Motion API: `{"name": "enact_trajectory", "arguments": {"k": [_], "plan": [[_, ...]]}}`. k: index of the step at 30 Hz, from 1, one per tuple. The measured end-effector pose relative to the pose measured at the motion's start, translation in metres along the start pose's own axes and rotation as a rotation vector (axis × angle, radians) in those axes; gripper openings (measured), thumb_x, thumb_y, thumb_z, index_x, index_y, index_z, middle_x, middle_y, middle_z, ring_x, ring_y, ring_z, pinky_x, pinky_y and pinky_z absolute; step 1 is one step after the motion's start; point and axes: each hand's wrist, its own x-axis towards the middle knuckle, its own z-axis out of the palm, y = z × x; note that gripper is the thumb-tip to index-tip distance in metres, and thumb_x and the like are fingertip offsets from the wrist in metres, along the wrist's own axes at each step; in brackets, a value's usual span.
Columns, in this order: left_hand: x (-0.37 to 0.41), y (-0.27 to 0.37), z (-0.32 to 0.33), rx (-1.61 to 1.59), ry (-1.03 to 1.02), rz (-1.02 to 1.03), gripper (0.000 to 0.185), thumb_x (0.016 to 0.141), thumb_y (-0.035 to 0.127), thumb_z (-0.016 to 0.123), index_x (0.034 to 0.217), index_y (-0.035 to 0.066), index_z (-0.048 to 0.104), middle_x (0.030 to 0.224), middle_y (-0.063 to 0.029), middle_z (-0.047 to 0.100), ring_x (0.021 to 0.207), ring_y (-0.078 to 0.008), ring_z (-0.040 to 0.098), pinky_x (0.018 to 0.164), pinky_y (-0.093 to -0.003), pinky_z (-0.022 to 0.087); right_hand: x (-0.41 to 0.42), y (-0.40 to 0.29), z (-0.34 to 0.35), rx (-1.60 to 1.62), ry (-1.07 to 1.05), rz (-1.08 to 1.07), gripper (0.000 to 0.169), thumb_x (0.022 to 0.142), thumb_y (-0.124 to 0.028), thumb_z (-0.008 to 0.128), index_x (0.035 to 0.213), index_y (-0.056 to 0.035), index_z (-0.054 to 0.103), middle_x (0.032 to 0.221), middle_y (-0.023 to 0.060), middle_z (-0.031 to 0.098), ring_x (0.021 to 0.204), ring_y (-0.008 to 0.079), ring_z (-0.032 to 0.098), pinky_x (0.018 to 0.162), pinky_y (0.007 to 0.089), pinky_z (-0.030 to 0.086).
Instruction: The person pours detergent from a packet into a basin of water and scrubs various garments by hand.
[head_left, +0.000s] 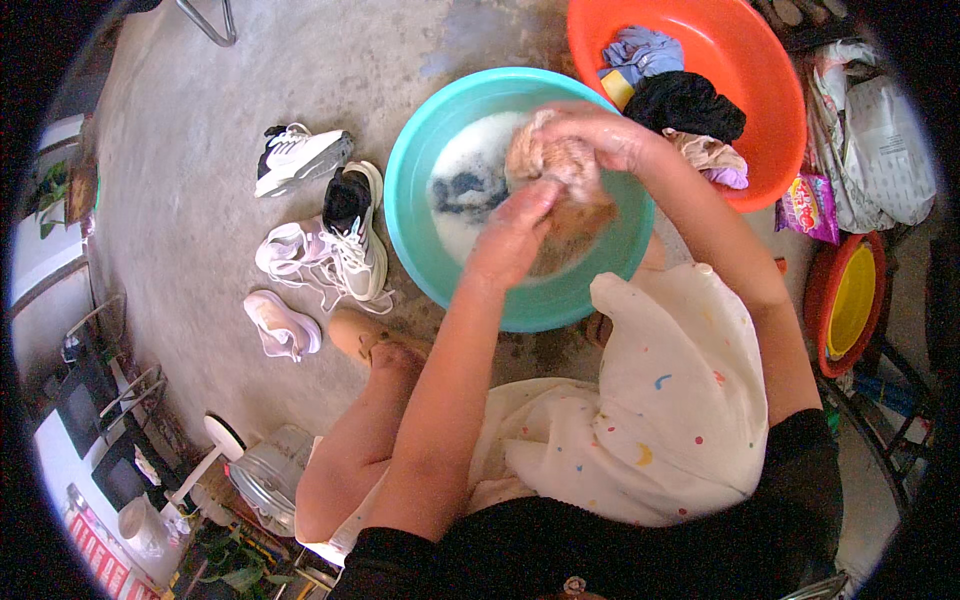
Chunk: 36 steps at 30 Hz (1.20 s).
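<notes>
Both hands hold a wet, brownish-pink patterned cloth (559, 154) above sudsy water in a round turquoise plastic basin (420, 255). My left hand (514, 232) grips its lower edge, over the front of the water. At the cloth's upper right, my right hand (600, 135) is closed around it, slightly blurred. Under the cloth the water looks brown on the right; white foam (469, 142) covers the left part, with a dark patch in it that may be fabric.
Behind right, an orange basin (772, 97) holds black, blue and beige cloths and a yellow object. Several shoes (356, 247) with loose laces lie left of the turquoise basin. A purple packet (806, 208), plastic bags (885, 142) and a red-rimmed basin (821, 322) stand at right.
</notes>
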Motion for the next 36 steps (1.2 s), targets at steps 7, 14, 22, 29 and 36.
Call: {"name": "enact_trajectory", "arguments": {"k": [7, 14, 22, 29, 36], "plan": [[0.005, 0.02, -0.006, -0.561, 0.044, -0.003, 0.059, 0.096, 0.046, 0.038, 0.132, 0.0, 0.038, 0.13, -0.0192, 0.048, 0.122, -0.0293, 0.046, 0.11, -0.045, 0.028, -0.022, 0.009, 0.072, -0.972, 0.29, -0.536, 0.031, 0.081, -0.038, 0.065, 0.09, -0.0076, 0.061, 0.084, 0.0119, 0.063, 0.08, 0.027, 0.062, 0.075, 0.0394, 0.048], [0.0, 0.021, -0.02, -0.619, -0.036, -0.15, 0.051, 0.097, 0.036, 0.039, 0.133, 0.0, 0.036, 0.127, -0.0154, 0.049, 0.117, -0.0281, 0.049, 0.102, -0.039, 0.038, -0.04, 0.036, 0.132, -1.202, 0.055, -0.814, 0.019, 0.081, -0.031, 0.057, 0.077, -0.0132, 0.063, 0.077, 0.0073, 0.059, 0.076, 0.0306, 0.061, 0.065, 0.0445, 0.049], [0.014, -0.005, -0.013, -0.374, 0.173, -0.121, 0.036, 0.094, 0.027, 0.043, 0.121, 0.004, 0.048, 0.105, -0.0072, 0.058, 0.099, -0.0236, 0.057, 0.086, -0.0364, 0.048, 0.0, 0.063, 0.086, -1.318, 0.516, -0.524, 0.024, 0.082, -0.034, 0.056, 0.074, -0.0126, 0.065, 0.078, 0.0122, 0.064, 0.07, 0.0313, 0.063, 0.06, 0.0448, 0.051], [0.014, -0.016, -0.056, -0.078, 0.079, 0.054, 0.029, 0.092, 0.023, 0.049, 0.114, 0.005, 0.055, 0.104, -0.0077, 0.062, 0.094, -0.0222, 0.061, 0.084, -0.0356, 0.051, 0.004, 0.072, 0.084, -0.824, 0.458, -0.386, 0.028, 0.082, -0.033, 0.057, 0.078, -0.0068, 0.065, 0.08, 0.0153, 0.063, 0.078, 0.0288, 0.063, 0.072, 0.0404, 0.05], [-0.004, 0.023, 0.026, -0.006, 0.015, -0.01, 0.03, 0.091, 0.019, 0.055, 0.117, 0.004, 0.052, 0.113, -0.0097, 0.058, 0.102, -0.021, 0.058, 0.091, -0.0342, 0.047, 0.022, 0.081, -0.015, 0.201, 0.09, 0.392, 0.062, 0.089, -0.06, 0.044, 0.122, -0.0079, 0.052, 0.116, 0.0122, 0.06, 0.101, 0.0189, 0.06, 0.089, 0.0363, 0.047]]}}
